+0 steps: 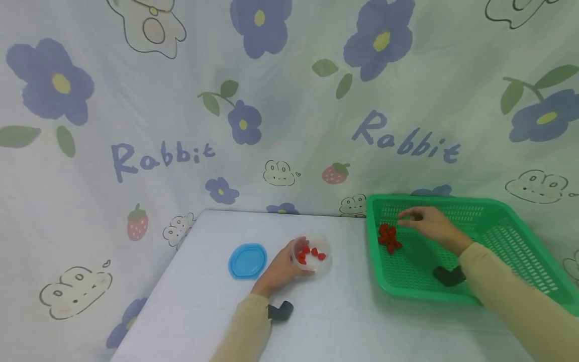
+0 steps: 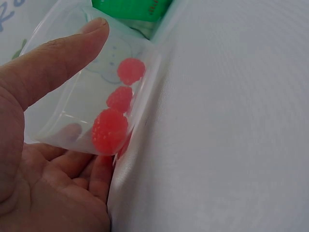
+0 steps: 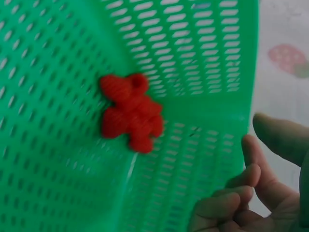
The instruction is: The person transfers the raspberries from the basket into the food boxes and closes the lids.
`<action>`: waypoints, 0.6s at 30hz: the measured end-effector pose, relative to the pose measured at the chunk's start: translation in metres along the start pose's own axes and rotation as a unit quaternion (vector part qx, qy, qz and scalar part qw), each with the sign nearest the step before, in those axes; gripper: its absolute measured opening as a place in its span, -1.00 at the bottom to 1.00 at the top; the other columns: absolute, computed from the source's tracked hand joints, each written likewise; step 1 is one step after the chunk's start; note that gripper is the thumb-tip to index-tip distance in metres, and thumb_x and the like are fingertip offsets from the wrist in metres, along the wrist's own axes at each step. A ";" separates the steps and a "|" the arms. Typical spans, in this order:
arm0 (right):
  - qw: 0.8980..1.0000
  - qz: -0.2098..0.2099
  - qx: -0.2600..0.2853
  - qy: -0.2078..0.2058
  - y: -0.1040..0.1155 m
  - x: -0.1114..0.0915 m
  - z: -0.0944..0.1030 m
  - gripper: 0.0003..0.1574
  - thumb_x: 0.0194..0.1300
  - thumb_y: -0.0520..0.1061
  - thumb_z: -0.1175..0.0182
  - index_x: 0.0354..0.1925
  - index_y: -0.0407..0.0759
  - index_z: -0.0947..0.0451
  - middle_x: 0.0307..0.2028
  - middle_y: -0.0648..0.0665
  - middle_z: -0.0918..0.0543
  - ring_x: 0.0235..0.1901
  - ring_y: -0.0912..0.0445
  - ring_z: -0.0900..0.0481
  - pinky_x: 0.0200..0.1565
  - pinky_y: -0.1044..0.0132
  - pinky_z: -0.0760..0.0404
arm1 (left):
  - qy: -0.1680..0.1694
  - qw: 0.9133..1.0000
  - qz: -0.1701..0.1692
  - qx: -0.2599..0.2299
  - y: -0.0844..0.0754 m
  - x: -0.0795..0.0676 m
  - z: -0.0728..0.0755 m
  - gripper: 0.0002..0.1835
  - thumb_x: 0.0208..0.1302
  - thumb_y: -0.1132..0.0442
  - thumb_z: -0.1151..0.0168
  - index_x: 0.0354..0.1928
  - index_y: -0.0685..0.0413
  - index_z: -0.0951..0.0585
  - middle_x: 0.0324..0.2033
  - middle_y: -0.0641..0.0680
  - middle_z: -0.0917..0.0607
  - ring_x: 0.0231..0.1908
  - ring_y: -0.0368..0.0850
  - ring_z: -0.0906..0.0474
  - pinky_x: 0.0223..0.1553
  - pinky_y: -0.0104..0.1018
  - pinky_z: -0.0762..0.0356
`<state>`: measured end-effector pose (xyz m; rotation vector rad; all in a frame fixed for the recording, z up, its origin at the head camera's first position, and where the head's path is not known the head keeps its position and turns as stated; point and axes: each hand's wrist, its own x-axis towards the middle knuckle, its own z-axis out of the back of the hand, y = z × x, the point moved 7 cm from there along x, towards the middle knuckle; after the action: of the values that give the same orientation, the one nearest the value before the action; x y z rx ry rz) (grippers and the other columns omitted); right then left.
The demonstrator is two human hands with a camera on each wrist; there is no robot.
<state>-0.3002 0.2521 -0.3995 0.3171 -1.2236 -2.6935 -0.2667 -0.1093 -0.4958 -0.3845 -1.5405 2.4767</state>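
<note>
My left hand (image 1: 281, 267) grips a clear plastic container (image 1: 326, 261) on the white table, thumb on one side and fingers on the other. Several red raspberries (image 2: 110, 131) lie inside it, seen through its wall in the left wrist view. Over the green basket (image 1: 407, 293) hovers my right hand (image 1: 429, 224), its fingers loosely bent and holding nothing. A clump of red raspberries (image 3: 133, 112) sits in a corner of the basket, apart from the right hand's fingers. In the head view this clump is left of that hand.
A blue lid (image 1: 248, 261) lies on the white table (image 1: 203, 301), left of the container. The basket's raised, slotted walls stand at the table's right side. A patterned cloth (image 1: 289, 125) with flowers and rabbits hangs behind the table.
</note>
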 end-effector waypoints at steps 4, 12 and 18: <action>0.998 -0.014 0.027 0.051 -0.015 0.003 -0.004 -0.29 0.50 0.09 -0.13 0.35 -0.39 -0.36 0.33 -0.54 -0.29 0.28 -0.41 -0.30 0.17 -0.28 -0.44 | -0.004 1.000 0.001 0.005 0.000 0.000 0.000 0.04 0.03 0.10 -0.60 0.54 -0.18 -0.21 0.40 -0.15 -0.41 0.44 -0.03 -0.23 0.37 0.10 -0.30; 0.989 -0.069 0.056 0.115 -0.044 0.006 -0.016 -0.26 0.43 0.00 -0.22 0.36 -0.44 -0.33 0.42 -0.58 -0.14 0.37 -0.50 -0.11 0.28 -0.30 -0.34 | 0.001 1.000 0.001 0.001 0.002 0.001 -0.001 0.03 0.04 0.10 -0.59 0.54 -0.16 -0.22 0.40 -0.14 -0.41 0.44 -0.03 -0.23 0.37 0.10 -0.30; 0.988 -0.076 0.053 0.124 -0.049 0.007 -0.019 -0.30 0.41 -0.05 -0.24 0.34 -0.44 -0.36 0.39 -0.58 -0.19 0.35 -0.51 -0.16 0.25 -0.35 -0.34 | 0.001 1.000 0.002 -0.009 0.002 0.001 -0.001 0.02 0.05 0.13 -0.58 0.53 -0.17 -0.23 0.40 -0.13 -0.42 0.44 -0.03 -0.23 0.38 0.12 -0.27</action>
<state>-0.3056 0.2688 -0.4496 0.7643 -1.3166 -2.6145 -0.2677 -0.1089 -0.4981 -0.3925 -1.5638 2.4654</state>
